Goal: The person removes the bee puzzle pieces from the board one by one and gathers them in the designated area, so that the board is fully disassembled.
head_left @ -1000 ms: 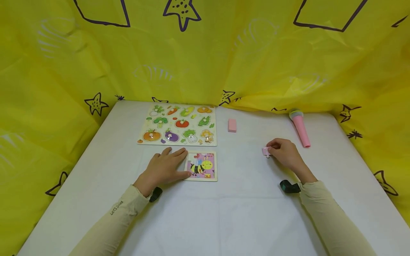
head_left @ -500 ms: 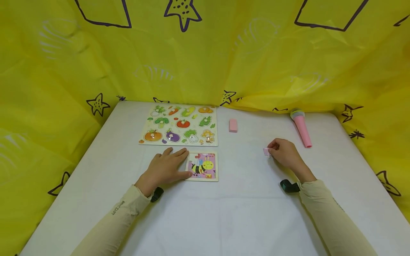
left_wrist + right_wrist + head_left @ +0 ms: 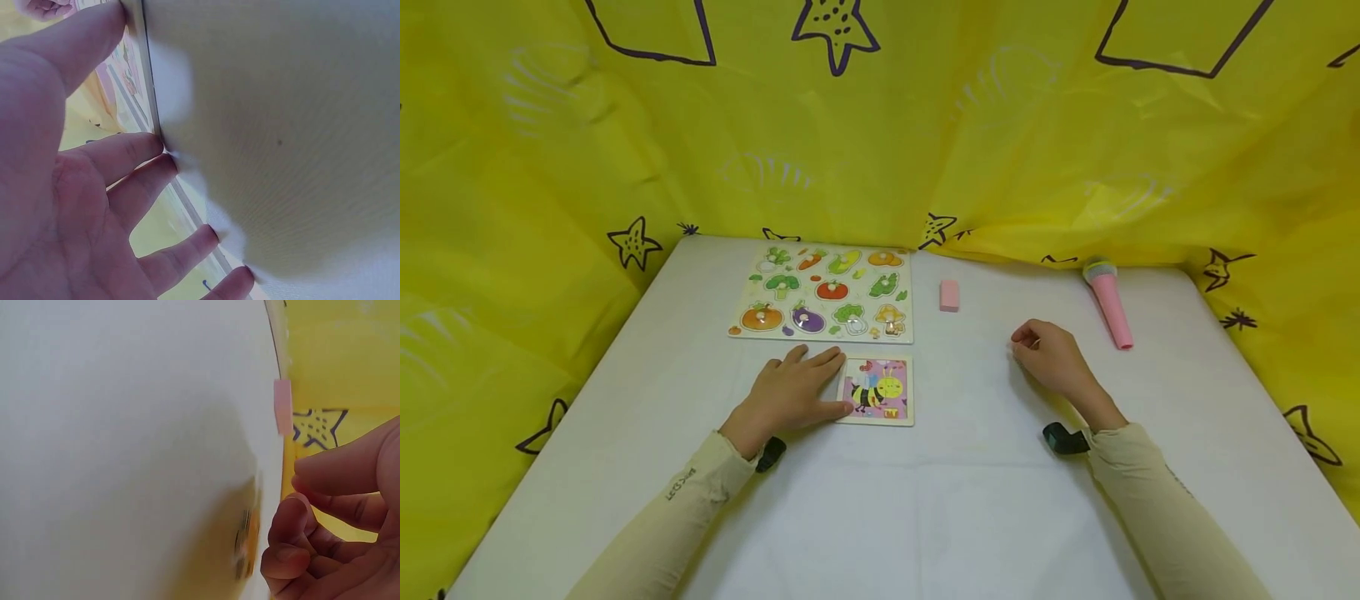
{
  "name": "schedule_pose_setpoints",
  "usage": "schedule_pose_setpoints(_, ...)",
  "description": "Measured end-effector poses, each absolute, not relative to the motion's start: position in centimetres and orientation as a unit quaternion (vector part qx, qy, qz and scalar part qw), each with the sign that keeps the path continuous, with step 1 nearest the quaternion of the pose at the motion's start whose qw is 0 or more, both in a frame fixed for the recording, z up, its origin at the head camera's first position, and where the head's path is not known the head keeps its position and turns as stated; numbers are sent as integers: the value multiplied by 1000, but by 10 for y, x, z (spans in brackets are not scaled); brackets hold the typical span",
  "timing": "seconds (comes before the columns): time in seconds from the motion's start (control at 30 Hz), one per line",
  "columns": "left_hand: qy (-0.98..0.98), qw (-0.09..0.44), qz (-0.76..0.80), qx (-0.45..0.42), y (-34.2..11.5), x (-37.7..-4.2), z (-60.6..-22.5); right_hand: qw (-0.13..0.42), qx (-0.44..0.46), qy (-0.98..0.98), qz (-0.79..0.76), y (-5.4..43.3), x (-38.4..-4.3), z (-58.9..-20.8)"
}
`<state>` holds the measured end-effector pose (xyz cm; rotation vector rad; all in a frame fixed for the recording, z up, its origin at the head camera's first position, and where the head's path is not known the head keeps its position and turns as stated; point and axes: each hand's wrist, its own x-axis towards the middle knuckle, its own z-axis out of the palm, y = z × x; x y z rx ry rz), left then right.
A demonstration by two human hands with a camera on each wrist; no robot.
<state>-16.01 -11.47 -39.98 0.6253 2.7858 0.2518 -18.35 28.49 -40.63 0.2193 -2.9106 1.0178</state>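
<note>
On the white-covered counter (image 3: 925, 517), at far left, the left grip (image 3: 786, 396), a bare hand in a cream sleeve, is laid with fingers extended and spread, nothing being clasped. Between twelve and one o'clock from it, a pale rectangular board printed with colourful vegetables (image 3: 823, 304) is set. At three o'clock from the same hand, a small square puzzle with a pale rim and a yellow-and-black bee on pink (image 3: 880, 392) is placed flat, its left rim touched by the thumb. Between one and two o'clock from the puzzle, a small pink rectangular block (image 3: 950, 296) is set down. At three o'clock, well apart, the right grip (image 3: 1054, 360) is held with fingers curled inward; whether anything is pinched cannot be told. In the right wrist view, a blurred orange-and-black thing (image 3: 247, 544) is seen at nine o'clock from those fingers. Farthest right, a pink toy microphone (image 3: 1111, 308) is laid, its head turned towards eleven o'clock.
</note>
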Motion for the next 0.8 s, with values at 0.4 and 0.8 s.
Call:
schedule_pose_setpoints(0.4,963,133,88,219,-115,-160,-398,11,105,-925,364,224,-189,-407)
schedule_pose_setpoints(0.8,963,141,90,211,-114,-160,-397,-26,133,-912,386,164,-187,-403)
